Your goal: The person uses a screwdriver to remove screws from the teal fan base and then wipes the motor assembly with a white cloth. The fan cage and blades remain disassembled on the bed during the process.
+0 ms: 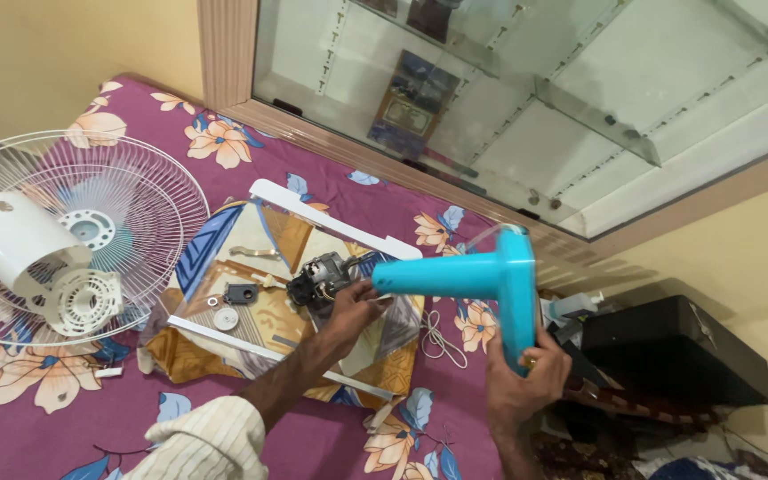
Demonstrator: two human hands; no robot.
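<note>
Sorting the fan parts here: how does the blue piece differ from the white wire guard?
The blue piece is solid turquoise plastic, a stem ending in a flat round base; the white wire guard is an open wire mesh disc. The blue piece is held up by the right hand, while the guard lies flat on the floral sheet. Both look like fan parts.

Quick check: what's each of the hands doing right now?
Left hand: closed at the narrow end of the blue fan stand; grip unclear.
Right hand: closed, holding the stand's round base.
</note>
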